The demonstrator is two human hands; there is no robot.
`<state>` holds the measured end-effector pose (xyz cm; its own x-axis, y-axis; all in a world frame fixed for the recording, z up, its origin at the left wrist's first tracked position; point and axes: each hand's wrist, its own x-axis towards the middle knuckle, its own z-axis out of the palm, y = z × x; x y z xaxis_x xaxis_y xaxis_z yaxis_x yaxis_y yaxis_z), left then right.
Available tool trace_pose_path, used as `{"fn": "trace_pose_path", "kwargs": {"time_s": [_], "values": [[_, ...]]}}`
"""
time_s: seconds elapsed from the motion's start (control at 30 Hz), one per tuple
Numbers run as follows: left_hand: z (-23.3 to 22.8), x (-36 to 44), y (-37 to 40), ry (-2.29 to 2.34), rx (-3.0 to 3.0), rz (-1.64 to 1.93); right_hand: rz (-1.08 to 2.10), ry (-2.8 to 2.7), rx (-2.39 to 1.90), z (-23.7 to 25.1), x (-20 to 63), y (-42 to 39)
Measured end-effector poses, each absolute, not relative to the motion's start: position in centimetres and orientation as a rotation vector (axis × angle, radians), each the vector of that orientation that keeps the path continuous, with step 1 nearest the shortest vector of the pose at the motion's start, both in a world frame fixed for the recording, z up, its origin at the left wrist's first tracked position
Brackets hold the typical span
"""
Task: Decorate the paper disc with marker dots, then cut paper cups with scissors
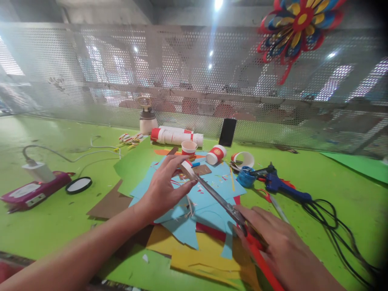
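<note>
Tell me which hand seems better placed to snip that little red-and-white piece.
Probably the right hand: it grips the scissors, whose blades point toward the red-and-white piece. The left hand is occupied, holding that piece.

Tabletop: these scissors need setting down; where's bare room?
Free: left, between purple power strip and left forearm; right, between blue glue gun and the far-right green sheet. Crowded: the middle, around the scissors, with light-blue paper and paper cups.

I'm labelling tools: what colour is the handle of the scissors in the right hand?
The scissors handle shows red-orange, in the head view.
</note>
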<state>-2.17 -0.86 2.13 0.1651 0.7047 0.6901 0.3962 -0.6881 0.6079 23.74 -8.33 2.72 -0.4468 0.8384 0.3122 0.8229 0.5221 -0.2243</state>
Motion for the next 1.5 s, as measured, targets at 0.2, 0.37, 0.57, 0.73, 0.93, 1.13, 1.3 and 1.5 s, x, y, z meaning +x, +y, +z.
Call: {"fn": "trace_pose_path", "kwargs": {"time_s": [0.2, 0.37, 0.57, 0.73, 0.93, 1.13, 1.3, 1.5], "values": [[2.12, -2.37, -0.87, 1.117, 2.282, 1.521, -0.145, -2.441, -1.302, 2.46, 23.87, -8.49], [1.89, -2.43, -0.74, 1.134, 2.438, 1.550, -0.159, -2.443, -1.294, 2.24, 24.06, -8.47], [1.86, -2.37, -0.88, 1.141, 2.554, 1.505, -0.169, -2.444, -1.270, 2.67, 24.14, -8.50], [1.92, -2.43, -0.97, 1.142, 2.647, 1.463, -0.243, -2.430, -1.220, 2.97, 24.17, -8.55], [2.04, -2.40, -1.17, 1.163, 2.682, 1.487, -0.367, -2.406, -1.147, 2.74, 24.41, -8.67], [1.73, -2.27, -1.43, 1.251, 2.725, 1.530, -0.428, -2.412, -1.148, 2.60, 24.42, -8.64], [1.63, -2.06, -1.63, 1.315, 2.752, 1.523, -0.441, -2.416, -1.135, 2.45, 24.66, -8.72], [1.72, -1.99, -1.67, 1.272, 2.750, 1.539, -0.429, -2.406, -1.111, 2.55, 24.65, -8.71]]}}
